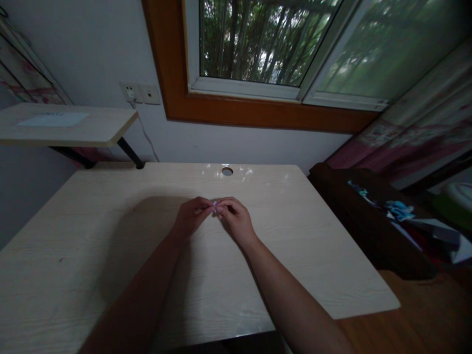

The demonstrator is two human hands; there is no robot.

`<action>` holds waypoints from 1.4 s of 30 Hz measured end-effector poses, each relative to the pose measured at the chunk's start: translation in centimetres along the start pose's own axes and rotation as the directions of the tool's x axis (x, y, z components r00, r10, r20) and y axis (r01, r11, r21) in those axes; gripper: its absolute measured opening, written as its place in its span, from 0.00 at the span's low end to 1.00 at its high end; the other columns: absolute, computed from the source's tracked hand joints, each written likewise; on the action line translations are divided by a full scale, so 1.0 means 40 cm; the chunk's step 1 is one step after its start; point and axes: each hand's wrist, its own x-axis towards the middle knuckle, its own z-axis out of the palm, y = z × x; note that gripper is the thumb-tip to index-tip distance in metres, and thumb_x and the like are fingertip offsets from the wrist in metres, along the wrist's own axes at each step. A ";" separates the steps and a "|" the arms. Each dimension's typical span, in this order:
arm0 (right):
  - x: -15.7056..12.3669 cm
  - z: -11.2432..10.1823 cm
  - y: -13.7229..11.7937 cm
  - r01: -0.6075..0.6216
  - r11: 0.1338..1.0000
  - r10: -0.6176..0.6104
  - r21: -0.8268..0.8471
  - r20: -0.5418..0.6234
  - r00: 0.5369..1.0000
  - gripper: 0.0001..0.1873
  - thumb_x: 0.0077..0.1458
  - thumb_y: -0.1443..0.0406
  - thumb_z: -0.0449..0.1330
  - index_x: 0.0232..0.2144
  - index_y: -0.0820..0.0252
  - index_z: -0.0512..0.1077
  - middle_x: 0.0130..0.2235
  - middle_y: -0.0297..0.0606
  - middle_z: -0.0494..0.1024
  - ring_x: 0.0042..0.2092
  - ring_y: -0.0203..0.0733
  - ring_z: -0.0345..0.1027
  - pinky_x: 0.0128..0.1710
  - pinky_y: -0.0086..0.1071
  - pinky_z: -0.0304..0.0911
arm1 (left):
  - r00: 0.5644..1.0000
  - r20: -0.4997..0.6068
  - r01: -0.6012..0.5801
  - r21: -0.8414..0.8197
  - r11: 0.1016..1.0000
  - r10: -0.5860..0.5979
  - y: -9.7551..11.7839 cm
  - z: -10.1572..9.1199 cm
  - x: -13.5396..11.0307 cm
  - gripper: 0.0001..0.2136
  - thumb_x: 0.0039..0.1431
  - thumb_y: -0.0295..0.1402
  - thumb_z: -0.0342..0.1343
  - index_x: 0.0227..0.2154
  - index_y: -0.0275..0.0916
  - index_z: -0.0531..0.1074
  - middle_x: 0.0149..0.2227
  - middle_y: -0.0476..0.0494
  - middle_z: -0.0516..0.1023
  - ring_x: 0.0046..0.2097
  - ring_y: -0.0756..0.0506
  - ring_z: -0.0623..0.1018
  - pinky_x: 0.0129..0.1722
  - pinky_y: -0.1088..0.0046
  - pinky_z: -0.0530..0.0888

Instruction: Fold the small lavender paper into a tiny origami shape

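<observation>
Over the middle of the pale wood-grain desk [295, 275], my two hands meet fingertip to fingertip. Between them is a tiny whitish-purple object [215, 206], mostly covered by the fingers and too small to name. My left hand [191, 215] pinches it from the left with thumb and forefinger. From the right, my right hand [236, 216] pinches the same small piece, its other fingers curled. Both forearms reach in from the bottom of the view, and a shadow falls on the desk to the left.
A raised shelf [121, 125] on black legs stands at the back left, with a white sheet [53, 119] on it. Near the back edge is a round cable hole [227, 171]. To the right sits a dark brown cabinet [354, 211] with assorted items. A dark edge shows at the bottom.
</observation>
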 end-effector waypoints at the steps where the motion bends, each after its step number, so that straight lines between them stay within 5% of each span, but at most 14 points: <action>1: 0.000 0.000 0.000 0.001 1.000 -0.001 -0.002 0.004 1.000 0.04 0.56 0.62 0.64 0.32 0.55 0.78 0.38 0.36 0.77 0.29 0.35 0.70 0.31 0.32 0.68 | 1.000 -0.001 0.006 -0.008 1.000 -0.006 0.000 0.001 0.000 0.06 0.54 0.36 0.64 0.33 0.41 0.77 0.33 0.46 0.82 0.35 0.47 0.81 0.38 0.72 0.77; 20: -0.003 0.004 0.006 0.014 0.993 -0.021 -0.120 -0.051 0.998 0.07 0.57 0.59 0.64 0.31 0.55 0.77 0.38 0.38 0.77 0.34 0.38 0.70 0.34 0.33 0.68 | 0.993 0.003 -0.115 0.098 0.989 0.115 0.012 0.004 0.005 0.03 0.56 0.32 0.61 0.33 0.39 0.76 0.32 0.47 0.82 0.33 0.49 0.81 0.37 0.74 0.78; 27: -0.003 0.011 0.032 -0.136 0.988 0.143 0.073 -0.091 0.986 0.13 0.51 0.57 0.68 0.35 0.56 0.73 0.29 0.31 0.76 0.27 0.35 0.67 0.29 0.30 0.64 | 0.994 0.001 -0.112 0.117 0.987 0.113 0.024 0.004 0.005 0.02 0.56 0.31 0.61 0.31 0.39 0.75 0.31 0.47 0.82 0.32 0.49 0.81 0.35 0.76 0.78; 42: 0.002 0.009 0.034 -0.178 0.972 0.197 0.155 -0.121 0.973 0.15 0.44 0.60 0.71 0.34 0.55 0.72 0.29 0.29 0.73 0.29 0.34 0.63 0.30 0.29 0.61 | 0.994 0.022 -0.110 0.106 0.988 0.108 -0.001 0.008 0.005 0.05 0.56 0.33 0.60 0.35 0.40 0.71 0.33 0.47 0.80 0.35 0.48 0.82 0.38 0.73 0.79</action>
